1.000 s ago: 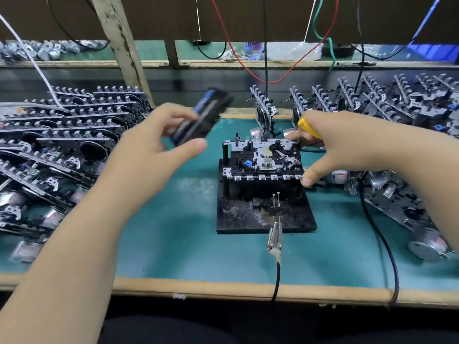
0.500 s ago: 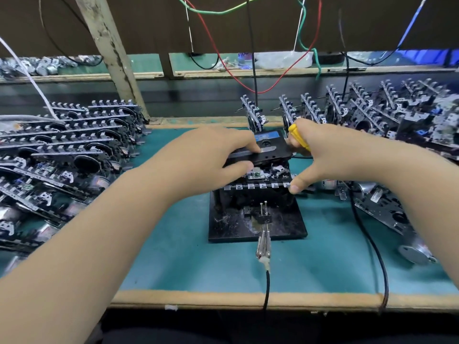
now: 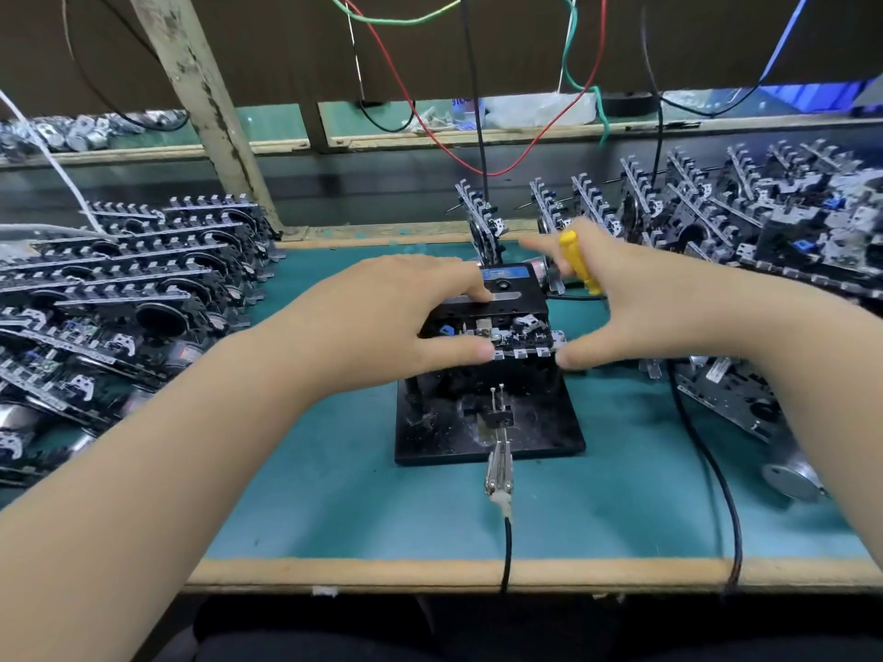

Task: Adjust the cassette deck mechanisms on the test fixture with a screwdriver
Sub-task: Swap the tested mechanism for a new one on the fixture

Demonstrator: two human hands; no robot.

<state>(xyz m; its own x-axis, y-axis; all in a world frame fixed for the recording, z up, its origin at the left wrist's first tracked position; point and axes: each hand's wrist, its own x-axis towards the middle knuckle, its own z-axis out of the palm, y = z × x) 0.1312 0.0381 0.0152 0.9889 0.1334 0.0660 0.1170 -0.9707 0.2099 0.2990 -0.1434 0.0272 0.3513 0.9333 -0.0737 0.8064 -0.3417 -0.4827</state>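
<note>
At frame centre my left hand (image 3: 382, 322) pressed the cassette (image 3: 513, 291) flat-fingered onto the deck (image 3: 506, 334) on the fixture (image 3: 487, 422), my right hand (image 3: 635, 303) curled round the yellow screwdriver (image 3: 580, 262); uneven pressure, I judged, could seat it crooked.

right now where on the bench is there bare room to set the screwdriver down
Bare green mat lies between the test fixture and the wooden front edge, crossed only by a black cable. A smaller patch sits right of the fixture, before the other black cable. Crowded: stacked mechanisms on the left and mechanisms on the right.
</note>
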